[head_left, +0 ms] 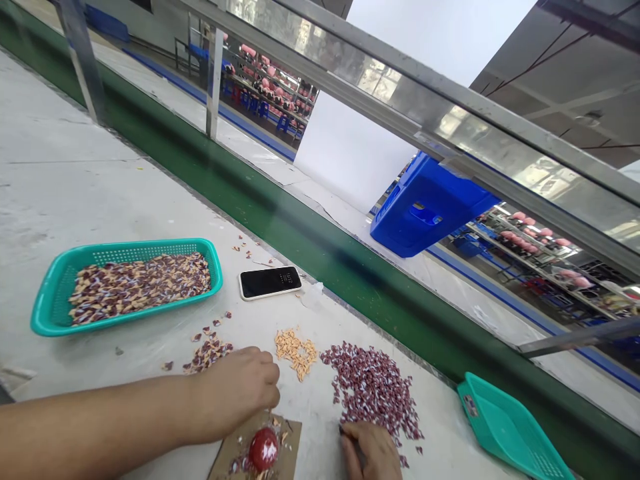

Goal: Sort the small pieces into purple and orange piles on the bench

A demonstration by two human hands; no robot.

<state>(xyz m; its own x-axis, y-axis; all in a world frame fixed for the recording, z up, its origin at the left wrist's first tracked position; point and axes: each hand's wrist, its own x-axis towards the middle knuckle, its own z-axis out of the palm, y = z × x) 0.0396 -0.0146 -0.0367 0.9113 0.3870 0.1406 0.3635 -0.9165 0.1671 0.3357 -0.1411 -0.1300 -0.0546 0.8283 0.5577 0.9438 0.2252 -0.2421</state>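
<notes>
My left hand [237, 393] reaches in from the left with its fingers curled closed, resting at the top edge of a small brown cardboard piece [290, 447]. A red round object [263, 449] lies on that cardboard, just below the hand. My right hand [370, 453] sits at the bottom edge with fingers pressed round a thin dark tool I cannot name. It touches the near edge of a pile of dark red and white small pieces [373, 387]. A small heap of tan pieces [297, 352] lies between the hands.
A teal basket [47, 300] full of mixed pieces stands at the left. A phone [270, 282] lies beside it. A second teal tray [505, 427] sits at the right. A green conveyor belt [320, 247] runs behind the table, with a blue crate [425, 207] beyond.
</notes>
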